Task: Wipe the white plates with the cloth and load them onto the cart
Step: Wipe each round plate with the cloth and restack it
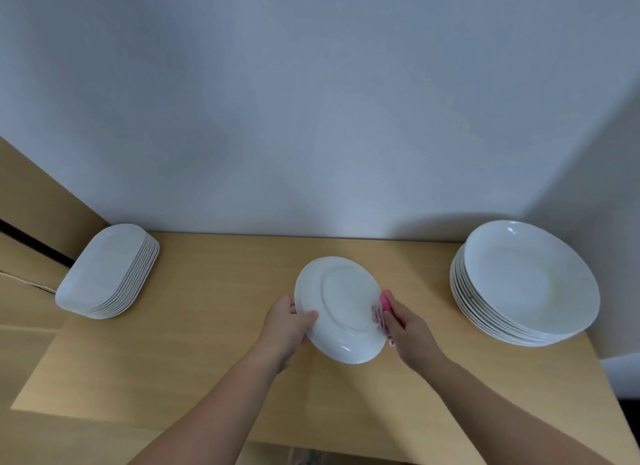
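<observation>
One plate (341,308) between left hand (289,322) and right hand (408,329) with cloth (381,308).

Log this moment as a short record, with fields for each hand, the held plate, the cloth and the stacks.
left hand: grips the left rim of the plate
right hand: presses the pink cloth on the plate's right edge
plate: round, white, held tilted, underside toward the camera
stacks: oblong plates at left, round plates at right, both on the table
cart: not in view

white plate (341,308), pink cloth (383,308), tan table (214,326)
</observation>
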Demonstrator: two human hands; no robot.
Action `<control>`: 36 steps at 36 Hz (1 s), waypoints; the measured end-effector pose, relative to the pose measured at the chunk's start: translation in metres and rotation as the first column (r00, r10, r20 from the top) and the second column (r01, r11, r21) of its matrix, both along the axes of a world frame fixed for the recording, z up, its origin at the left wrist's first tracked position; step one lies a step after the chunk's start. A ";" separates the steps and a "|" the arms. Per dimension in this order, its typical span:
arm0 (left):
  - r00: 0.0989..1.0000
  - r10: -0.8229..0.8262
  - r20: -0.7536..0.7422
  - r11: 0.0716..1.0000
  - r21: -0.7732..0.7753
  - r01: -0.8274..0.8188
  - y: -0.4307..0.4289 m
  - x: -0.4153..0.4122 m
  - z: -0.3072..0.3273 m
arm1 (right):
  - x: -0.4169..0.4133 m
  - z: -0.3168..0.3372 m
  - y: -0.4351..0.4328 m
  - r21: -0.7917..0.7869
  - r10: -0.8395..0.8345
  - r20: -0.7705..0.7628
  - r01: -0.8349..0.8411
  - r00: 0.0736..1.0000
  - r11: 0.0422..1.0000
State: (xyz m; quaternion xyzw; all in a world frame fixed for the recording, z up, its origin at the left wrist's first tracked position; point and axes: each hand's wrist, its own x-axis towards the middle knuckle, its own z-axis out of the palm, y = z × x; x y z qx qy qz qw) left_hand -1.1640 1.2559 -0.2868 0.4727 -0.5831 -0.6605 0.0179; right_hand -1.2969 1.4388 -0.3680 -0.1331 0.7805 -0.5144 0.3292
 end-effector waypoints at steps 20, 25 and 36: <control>0.998 0.017 -0.060 0.999 0.041 -0.015 0.021 -0.011 -0.009 | 0.065 0.029 -0.007 0.089 0.190 -0.533 -0.169 0.824 0.982; 0.992 -0.026 -0.124 0.995 0.095 0.038 0.024 -0.013 -0.004 | 0.052 0.047 -0.034 0.130 0.219 -0.518 -0.177 0.827 0.976; 0.994 0.072 -0.081 0.997 0.040 -0.069 0.022 -0.016 -0.008 | 0.043 0.043 -0.025 0.057 0.217 -0.451 -0.215 0.866 0.975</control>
